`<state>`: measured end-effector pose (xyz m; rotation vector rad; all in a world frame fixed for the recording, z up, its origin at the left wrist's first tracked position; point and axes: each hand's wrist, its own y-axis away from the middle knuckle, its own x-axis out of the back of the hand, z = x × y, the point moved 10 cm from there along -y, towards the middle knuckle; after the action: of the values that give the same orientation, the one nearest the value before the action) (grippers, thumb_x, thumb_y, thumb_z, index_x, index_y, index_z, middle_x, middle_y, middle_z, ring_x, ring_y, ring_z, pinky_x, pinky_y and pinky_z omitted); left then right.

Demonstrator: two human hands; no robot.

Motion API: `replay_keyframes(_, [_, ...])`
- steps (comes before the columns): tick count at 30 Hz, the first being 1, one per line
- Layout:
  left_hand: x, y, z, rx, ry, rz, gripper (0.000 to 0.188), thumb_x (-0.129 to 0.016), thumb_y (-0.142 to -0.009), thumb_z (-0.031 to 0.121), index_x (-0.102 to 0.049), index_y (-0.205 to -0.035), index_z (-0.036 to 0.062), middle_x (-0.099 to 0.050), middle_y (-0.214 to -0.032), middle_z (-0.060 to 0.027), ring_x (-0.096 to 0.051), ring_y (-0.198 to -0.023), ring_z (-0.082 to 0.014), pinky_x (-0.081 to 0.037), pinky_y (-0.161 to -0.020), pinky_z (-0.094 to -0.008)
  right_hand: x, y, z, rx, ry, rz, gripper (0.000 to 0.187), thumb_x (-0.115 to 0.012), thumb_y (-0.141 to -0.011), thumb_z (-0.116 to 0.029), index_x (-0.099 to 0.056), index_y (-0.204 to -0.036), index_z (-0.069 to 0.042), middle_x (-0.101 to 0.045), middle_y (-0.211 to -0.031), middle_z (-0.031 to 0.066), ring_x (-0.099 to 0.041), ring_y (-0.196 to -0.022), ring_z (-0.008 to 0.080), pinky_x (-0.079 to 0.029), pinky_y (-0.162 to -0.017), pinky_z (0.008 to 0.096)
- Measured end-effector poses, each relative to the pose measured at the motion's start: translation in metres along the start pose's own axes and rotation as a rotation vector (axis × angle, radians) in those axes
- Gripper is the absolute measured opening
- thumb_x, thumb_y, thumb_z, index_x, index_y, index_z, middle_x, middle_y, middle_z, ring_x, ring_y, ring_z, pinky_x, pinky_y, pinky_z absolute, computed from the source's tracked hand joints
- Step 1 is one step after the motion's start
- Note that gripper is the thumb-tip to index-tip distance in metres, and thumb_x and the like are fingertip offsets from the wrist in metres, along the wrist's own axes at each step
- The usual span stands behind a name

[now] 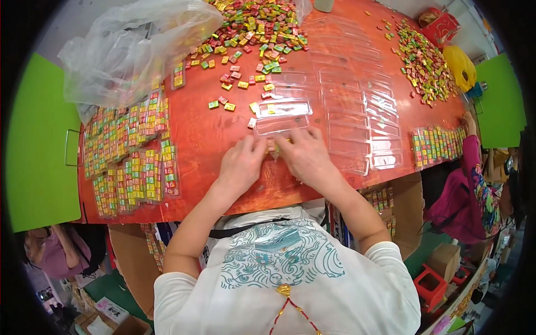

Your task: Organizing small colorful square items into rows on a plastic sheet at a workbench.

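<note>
My left hand (244,163) and my right hand (306,158) meet near the table's front edge, fingers curled inward. Between their fingertips is a short row of small wrapped blocks (272,146), like candies; the fingers partly hide it. Both hands are closed on this row from either side. Just beyond them lies a clear plastic tray (283,125), with another clear tray (283,108) behind it. Several loose wrapped blocks (229,106) in red, yellow and green are scattered to the left of these trays.
A big heap of wrapped blocks (257,25) covers the far middle. Filled trays (125,151) are stacked left, beside a clear plastic bag (131,53). Rows of clear trays (346,111) lie right of centre. Another heap (425,67) and a co-worker's sleeve (472,152) are far right.
</note>
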<state>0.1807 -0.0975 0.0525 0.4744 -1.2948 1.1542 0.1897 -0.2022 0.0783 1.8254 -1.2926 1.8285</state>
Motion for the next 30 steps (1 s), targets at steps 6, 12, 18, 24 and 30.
replay_keyframes(6, [-0.037, -0.029, 0.033, -0.174, 0.014, -0.025, 0.034, -0.062, -0.081, 0.005, -0.059, -0.115, 0.0004, -0.056, -0.099, -0.0145, -0.063, -0.087, -0.0312, -0.054, -0.074, -0.0411, -0.009, 0.026, 0.034, -0.134, 0.032, -0.081, 0.022, -0.067, -0.087, -0.016, -0.064, -0.109, -0.012, -0.058, -0.089, 0.0089, -0.061, -0.085, 0.0269, -0.040, -0.082, 0.0429])
replay_keyframes(12, [-0.034, -0.030, 0.031, -0.127, 0.065, -0.002, 0.037, -0.063, -0.085, 0.007, -0.057, -0.121, 0.0015, -0.056, -0.099, -0.0146, -0.064, -0.090, -0.0307, -0.054, -0.071, -0.0424, -0.012, 0.041, 0.048, -0.193, 0.010, -0.113, 0.025, -0.069, -0.087, -0.017, -0.064, -0.111, -0.012, -0.058, -0.090, 0.0095, -0.061, -0.086, 0.0273, -0.040, -0.083, 0.0423])
replay_keyframes(18, [-0.004, -0.020, 0.005, 0.019, 0.220, 0.131, 0.031, -0.067, -0.086, 0.011, -0.060, -0.116, 0.0042, -0.056, -0.096, -0.0125, -0.064, -0.090, -0.0302, -0.053, -0.069, -0.0429, -0.005, 0.041, 0.054, -0.242, 0.032, -0.073, 0.031, -0.071, -0.086, -0.018, -0.063, -0.114, -0.010, -0.057, -0.091, 0.0091, -0.060, -0.089, 0.0262, -0.040, -0.084, 0.0419])
replay_keyframes(24, [-0.017, -0.001, 0.008, -0.068, 0.026, 0.093, 0.020, -0.066, -0.083, 0.011, -0.062, -0.102, 0.0066, -0.055, -0.093, -0.0097, -0.059, -0.084, -0.0275, -0.047, -0.066, -0.0415, 0.001, 0.041, 0.045, -0.214, 0.023, -0.005, 0.032, -0.072, -0.085, -0.016, -0.061, -0.114, -0.008, -0.056, -0.091, 0.0079, -0.058, -0.091, 0.0254, -0.041, -0.086, 0.0407])
replay_keyframes(30, [-0.019, -0.002, 0.012, -0.064, -0.032, 0.101, 0.022, -0.066, -0.082, 0.013, -0.062, -0.102, 0.0067, -0.055, -0.092, -0.0089, -0.058, -0.084, -0.0261, -0.044, -0.066, -0.0400, -0.008, 0.049, 0.051, -0.215, 0.046, 0.022, 0.027, -0.072, -0.084, -0.016, -0.061, -0.107, -0.010, -0.055, -0.091, 0.0076, -0.058, -0.090, 0.0255, -0.040, -0.088, 0.0407])
